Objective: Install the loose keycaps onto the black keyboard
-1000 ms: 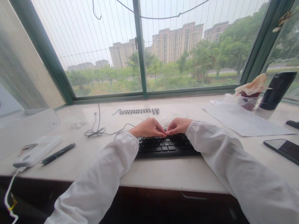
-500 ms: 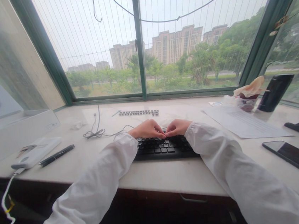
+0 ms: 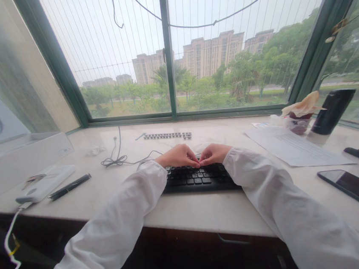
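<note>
A black keyboard point(image 3: 200, 184) lies at the middle of the desk near its front edge. My left hand point(image 3: 179, 156) and my right hand point(image 3: 212, 153) meet over its upper rows, fingertips pinched together and close to touching each other. Whatever the fingertips hold, if anything, is too small or hidden to make out. Behind the hands, small keycaps point(image 3: 166, 135) stand in rows on the desk, with a thin bluish strip point(image 3: 140, 136) at their left end. The keyboard's back part is partly hidden by my hands.
A coiled grey cable point(image 3: 114, 160) lies left of the keyboard. Farther left are a pen point(image 3: 70, 187), a white power bank point(image 3: 51, 182) and a white box point(image 3: 24, 157). On the right lie paper sheets point(image 3: 291, 148), a phone point(image 3: 358, 190) and a dark cylinder point(image 3: 334, 112).
The whole view has shifted very slightly. My hands stay pinched together over the same part of the keyboard.
</note>
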`<action>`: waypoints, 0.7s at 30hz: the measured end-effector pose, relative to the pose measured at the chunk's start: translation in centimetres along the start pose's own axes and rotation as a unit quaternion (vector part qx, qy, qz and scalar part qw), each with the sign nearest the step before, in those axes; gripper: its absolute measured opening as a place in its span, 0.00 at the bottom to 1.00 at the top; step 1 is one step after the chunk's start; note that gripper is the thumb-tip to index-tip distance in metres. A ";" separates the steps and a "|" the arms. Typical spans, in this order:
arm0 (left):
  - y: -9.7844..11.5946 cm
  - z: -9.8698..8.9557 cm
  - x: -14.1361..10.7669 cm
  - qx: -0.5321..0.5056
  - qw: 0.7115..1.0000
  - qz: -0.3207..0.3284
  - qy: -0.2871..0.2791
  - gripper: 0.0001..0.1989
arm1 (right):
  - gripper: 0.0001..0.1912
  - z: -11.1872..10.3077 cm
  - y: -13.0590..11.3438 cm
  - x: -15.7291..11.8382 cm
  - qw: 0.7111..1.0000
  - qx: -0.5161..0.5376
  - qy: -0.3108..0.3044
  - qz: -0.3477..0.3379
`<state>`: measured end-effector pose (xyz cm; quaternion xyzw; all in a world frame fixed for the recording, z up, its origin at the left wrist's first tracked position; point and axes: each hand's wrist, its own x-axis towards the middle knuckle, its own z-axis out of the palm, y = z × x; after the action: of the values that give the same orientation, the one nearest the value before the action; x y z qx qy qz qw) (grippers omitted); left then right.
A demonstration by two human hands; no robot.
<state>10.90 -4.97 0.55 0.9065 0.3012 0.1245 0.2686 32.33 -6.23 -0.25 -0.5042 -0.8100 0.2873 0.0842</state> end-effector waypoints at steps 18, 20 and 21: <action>1.3 0.7 -0.1 0.058 0.997 -0.007 0.039 0.13 | 0.22 1.1 0.3 0.9 0.992 0.119 -0.010 0.035; 1.7 1.1 -0.1 0.095 0.994 -0.006 0.054 0.11 | 0.21 1.0 0.1 1.0 0.992 0.120 -0.014 0.036; 1.9 1.2 -0.1 0.113 0.992 -0.009 0.060 0.10 | 0.21 0.9 0.0 1.0 0.992 0.119 -0.018 0.039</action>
<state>12.23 -6.81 0.60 0.9191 0.3369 0.1415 0.1471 31.44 -5.77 -1.14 -0.5163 -0.7512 0.3938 0.1184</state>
